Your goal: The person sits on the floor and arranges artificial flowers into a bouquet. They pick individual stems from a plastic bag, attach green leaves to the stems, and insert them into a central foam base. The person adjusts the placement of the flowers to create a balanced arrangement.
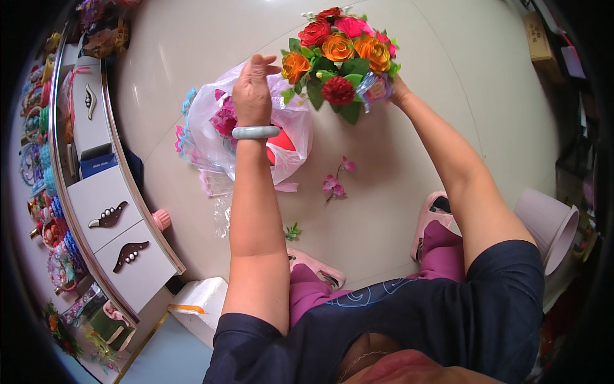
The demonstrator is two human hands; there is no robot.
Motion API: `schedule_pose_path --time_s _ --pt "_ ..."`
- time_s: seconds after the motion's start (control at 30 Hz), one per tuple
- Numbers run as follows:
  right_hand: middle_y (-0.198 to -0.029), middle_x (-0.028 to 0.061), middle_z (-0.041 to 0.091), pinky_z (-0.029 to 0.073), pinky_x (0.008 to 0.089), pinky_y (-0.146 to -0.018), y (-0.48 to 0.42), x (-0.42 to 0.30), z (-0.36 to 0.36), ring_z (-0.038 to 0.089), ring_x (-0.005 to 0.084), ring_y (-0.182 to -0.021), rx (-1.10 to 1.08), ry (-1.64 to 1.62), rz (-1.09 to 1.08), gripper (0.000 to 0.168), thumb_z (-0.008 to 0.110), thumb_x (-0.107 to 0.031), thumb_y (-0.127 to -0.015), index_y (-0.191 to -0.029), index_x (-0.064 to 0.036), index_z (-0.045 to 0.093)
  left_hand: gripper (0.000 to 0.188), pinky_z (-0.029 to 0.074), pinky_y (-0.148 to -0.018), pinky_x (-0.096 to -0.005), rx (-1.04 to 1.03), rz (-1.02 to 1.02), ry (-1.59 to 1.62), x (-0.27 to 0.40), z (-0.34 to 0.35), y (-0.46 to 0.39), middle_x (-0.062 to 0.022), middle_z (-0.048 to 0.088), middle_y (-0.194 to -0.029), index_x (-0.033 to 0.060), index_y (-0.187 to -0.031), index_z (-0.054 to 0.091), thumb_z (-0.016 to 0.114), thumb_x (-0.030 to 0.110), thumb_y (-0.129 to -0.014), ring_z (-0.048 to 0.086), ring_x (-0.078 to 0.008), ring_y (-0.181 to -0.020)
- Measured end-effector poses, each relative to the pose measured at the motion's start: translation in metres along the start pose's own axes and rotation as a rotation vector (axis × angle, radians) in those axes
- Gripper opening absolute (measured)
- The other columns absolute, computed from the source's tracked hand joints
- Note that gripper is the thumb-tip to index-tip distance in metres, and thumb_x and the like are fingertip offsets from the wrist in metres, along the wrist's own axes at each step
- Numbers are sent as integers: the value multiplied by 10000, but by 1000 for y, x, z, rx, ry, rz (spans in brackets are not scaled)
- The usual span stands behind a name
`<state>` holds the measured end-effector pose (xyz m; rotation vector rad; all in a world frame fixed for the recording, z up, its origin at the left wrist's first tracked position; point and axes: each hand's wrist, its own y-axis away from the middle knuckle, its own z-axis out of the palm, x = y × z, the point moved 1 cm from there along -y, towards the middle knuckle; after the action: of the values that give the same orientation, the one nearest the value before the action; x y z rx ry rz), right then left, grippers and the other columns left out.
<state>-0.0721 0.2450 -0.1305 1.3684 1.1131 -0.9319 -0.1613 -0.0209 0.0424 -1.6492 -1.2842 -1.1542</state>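
Note:
Up front I hold a bouquet of artificial flowers (338,60), with red, pink and orange roses among green leaves. My right hand (399,90) grips it from its right side; the flowers hide most of those fingers. Just left of the bouquet, my left hand (253,89) is raised with its fingers pointing toward an orange rose (295,66); nothing shows in it. A pale bangle (256,132) circles that wrist. Beneath the left forearm lies a translucent plastic bag (297,115) holding magenta artificial flowers (224,115) and something red (283,143).
On the tiled floor lie a pink flower sprig (336,182), a green leaf sprig (293,232) and clear wrapping (221,216). A cabinet with drawers (103,201) runs along the left, near a white foam box (204,297). A pale bin (547,225) stands at the right.

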Motion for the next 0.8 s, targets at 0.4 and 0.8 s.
schedule_pose_path --time_s 0.4,0.8 --pt "-1364 88 434 294 348 -1101 18 -27 20 390 270 -1274 -6 1391 -160 523 560 -236 -802 -1300 -117 452 397 476 -788 -252 -86 -168 263 -19 27 8 -104 627 -1042 -1 -1196 546 635 239 -892 589 -129 -916" --pt "-1222 160 556 393 357 -1003 -1 -9 -35 513 284 -1160 286 478 -65 457 558 -58 -775 -1230 -63 514 382 411 -799 -261 -402 -407 289 -19 35 20 11 632 -1020 97 -1086 603 631 410 -868 582 -97 -937"
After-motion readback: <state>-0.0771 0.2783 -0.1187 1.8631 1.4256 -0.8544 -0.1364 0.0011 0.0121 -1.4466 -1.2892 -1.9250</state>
